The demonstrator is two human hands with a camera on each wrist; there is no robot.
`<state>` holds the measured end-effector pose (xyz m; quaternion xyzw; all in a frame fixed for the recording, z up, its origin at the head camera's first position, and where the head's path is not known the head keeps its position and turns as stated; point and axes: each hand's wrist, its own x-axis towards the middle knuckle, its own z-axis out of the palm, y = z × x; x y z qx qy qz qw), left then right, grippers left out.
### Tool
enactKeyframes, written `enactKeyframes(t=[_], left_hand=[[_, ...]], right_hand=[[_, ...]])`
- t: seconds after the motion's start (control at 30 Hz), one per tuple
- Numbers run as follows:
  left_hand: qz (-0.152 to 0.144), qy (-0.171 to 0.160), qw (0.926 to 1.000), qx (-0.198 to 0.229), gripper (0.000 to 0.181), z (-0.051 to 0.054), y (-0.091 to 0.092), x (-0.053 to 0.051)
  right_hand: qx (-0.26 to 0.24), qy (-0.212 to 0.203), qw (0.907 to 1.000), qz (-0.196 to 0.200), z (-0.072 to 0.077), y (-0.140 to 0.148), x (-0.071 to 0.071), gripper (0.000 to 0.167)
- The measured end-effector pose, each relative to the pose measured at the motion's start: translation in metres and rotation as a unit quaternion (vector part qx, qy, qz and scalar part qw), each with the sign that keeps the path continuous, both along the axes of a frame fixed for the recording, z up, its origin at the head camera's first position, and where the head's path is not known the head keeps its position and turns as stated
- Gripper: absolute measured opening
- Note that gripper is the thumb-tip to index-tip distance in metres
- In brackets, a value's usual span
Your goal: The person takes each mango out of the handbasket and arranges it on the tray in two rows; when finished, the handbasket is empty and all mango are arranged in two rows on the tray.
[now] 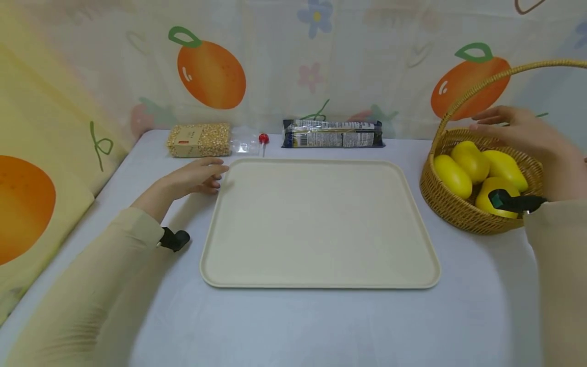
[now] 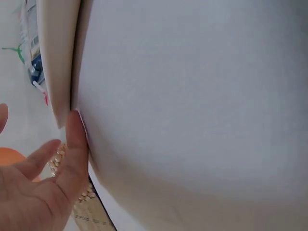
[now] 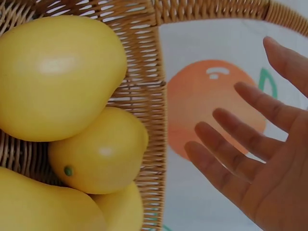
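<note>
My left hand (image 1: 194, 178) is beside the far left corner of a cream rectangular tray (image 1: 321, 224), its fingers loosely extended. In the left wrist view a fingertip (image 2: 75, 126) is at the tray's edge (image 2: 60, 57); whether it touches cannot be told. On the right, my right hand (image 1: 527, 132) hovers above the far side of a wicker basket (image 1: 451, 211) with an arched handle. The right wrist view has the fingers (image 3: 231, 132) spread, with nothing between them. Several smooth yellow fruits, including a rounded one (image 3: 98, 149) with a green stem spot, lie in the basket.
Behind the tray lie a clear bag of yellow kernels (image 1: 215, 140), a red lollipop (image 1: 263, 138) and a dark printed packet (image 1: 333, 135). A fruit-patterned cloth (image 1: 275, 61) hangs at the back. White cloth (image 1: 293, 326) covers the table.
</note>
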<state>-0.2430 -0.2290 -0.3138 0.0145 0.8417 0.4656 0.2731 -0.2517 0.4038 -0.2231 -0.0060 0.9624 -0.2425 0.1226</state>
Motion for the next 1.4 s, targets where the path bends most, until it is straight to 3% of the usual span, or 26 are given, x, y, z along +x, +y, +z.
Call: enactKeyframes(t=[0.1, 0.23, 0.43, 0.9, 1.4], left_hand=[[-0.005, -0.01, 0.9996, 0.026, 0.068, -0.004, -0.002, -0.004], [-0.029, -0.012, 0.9991, 0.027, 0.074, -0.007, -0.003, -0.005], [-0.053, -0.011, 0.9982, 0.028, 0.09, -0.012, -0.007, -0.008], [-0.05, -0.02, 0.9978, 0.039, 0.089, -0.012, -0.013, -0.006], [-0.056, -0.021, 0.9975, 0.037, 0.09, -0.014, -0.013, -0.006]], right_hand=[[-0.003, -0.027, 0.9996, 0.012, -0.003, 0.002, -0.005, 0.082], [-0.001, -0.056, 0.9977, 0.038, -0.007, 0.004, -0.014, 0.076], [-0.041, -0.101, 0.9937, 0.028, -0.019, 0.012, -0.02, 0.076], [-0.054, -0.124, 0.9863, 0.094, -0.028, 0.012, -0.022, 0.069], [-0.027, -0.148, 0.9822, 0.113, -0.033, 0.002, -0.021, 0.071]])
